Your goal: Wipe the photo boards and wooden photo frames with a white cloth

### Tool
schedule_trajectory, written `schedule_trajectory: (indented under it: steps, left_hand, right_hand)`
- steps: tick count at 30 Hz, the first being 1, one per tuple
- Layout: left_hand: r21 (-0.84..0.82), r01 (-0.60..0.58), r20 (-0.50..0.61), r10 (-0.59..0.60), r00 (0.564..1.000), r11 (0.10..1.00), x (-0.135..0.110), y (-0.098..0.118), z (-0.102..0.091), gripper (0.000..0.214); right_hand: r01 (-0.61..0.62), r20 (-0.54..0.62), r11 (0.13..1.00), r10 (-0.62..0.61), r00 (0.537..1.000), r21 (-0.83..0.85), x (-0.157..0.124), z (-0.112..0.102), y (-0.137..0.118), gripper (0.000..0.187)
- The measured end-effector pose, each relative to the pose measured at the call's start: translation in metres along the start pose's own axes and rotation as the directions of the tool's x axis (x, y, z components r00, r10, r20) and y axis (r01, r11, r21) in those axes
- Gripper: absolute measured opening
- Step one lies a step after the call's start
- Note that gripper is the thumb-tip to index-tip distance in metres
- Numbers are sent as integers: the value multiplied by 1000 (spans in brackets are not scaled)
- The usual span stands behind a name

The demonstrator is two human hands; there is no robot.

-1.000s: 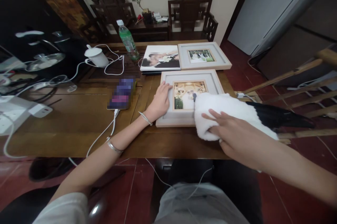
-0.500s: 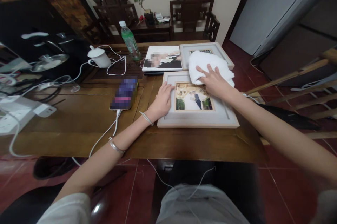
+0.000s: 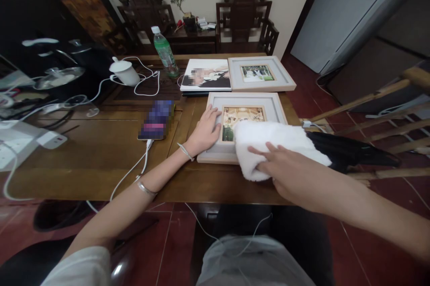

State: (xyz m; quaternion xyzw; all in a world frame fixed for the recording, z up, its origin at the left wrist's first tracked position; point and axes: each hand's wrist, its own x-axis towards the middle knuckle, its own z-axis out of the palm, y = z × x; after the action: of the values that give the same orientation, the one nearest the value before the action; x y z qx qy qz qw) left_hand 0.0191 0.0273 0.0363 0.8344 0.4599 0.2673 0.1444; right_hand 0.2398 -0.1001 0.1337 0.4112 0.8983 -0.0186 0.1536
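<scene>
A grey-framed photo (image 3: 247, 100) lies flat on the wooden table (image 3: 101, 160) in front of me. My left hand (image 3: 203, 131) rests flat on the frame's left border, fingers stretched out, holding it down. My right hand (image 3: 285, 169) presses a folded white cloth (image 3: 272, 142) onto the near right part of the frame, fingers spread flat on top of the cloth. The cloth covers the lower right of the picture and the frame's near right corner.
A second grey frame (image 3: 260, 73) and a photo album (image 3: 205, 75) lie behind it. A phone (image 3: 156, 120) on a white cable, a white cup (image 3: 123, 71) and a green bottle (image 3: 163, 50) stand to the left. Wooden bars (image 3: 376, 97) rise at the right.
My right hand has slid the cloth from the frame's far right corner back to its near right corner. My left hand has stayed on the left border.
</scene>
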Motion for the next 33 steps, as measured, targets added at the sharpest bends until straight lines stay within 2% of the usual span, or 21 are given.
schedule_trajectory:
  steps: [3, 5, 10, 13, 15, 17, 20, 24, 28, 30, 33]
  left_hand:
    - [14, 12, 14, -12, 1000, 1000, -1, 1, 0, 39]
    - [23, 6, 15, -7, 1000, 1000, -1, 0, 0, 40]
    - [22, -15, 12, 15, 1000, 1000, -1, -4, 2, 39]
    - [14, -30, -2, 30, 1000, 999, 0, -5, 2, 37]
    - [12, -42, 0, 42, 999, 999, 0, -6, 1, 37]
    - [10, -49, 0, 49, 999, 999, 1, -6, 1, 37]
    - [4, -41, -5, 41, 999, 999, 0, -5, 2, 38]
    - [9, -19, -6, 19, 1000, 1000, -1, -3, 2, 38]
    - [14, -14, -10, 14, 1000, 1000, -1, -2, 3, 37]
    - [10, -17, -13, 17, 1000, 1000, -1, -3, 3, 37]
    - [8, -20, -5, 20, 1000, 1000, 0, -4, 3, 37]
  right_hand:
    - [-2, -46, 998, 5, 999, 70, 10, 6, -4, 42]
    - [-25, -127, 997, 33, 991, 68, 27, 16, 6, 46]
    - [-133, -341, 991, 136, 930, 31, 77, 33, 71, 49]
    - [-207, -397, 978, 193, 897, 7, 98, 28, 106, 49]
    - [-222, -395, 975, 199, 897, -13, 105, 25, 115, 49]
    - [-205, -370, 978, 181, 911, -27, 105, 25, 110, 48]
    - [-130, -315, 991, 113, 942, -33, 90, 27, 84, 45]
    - [-18, -229, 1000, 20, 973, 12, 48, 20, 38, 45]
    - [107, -190, 990, -88, 978, 93, 12, 4, 5, 36]
    - [158, -180, 978, -133, 975, 135, 8, 1, -3, 32]
    - [154, -205, 974, -118, 972, 167, 22, 6, -1, 39]
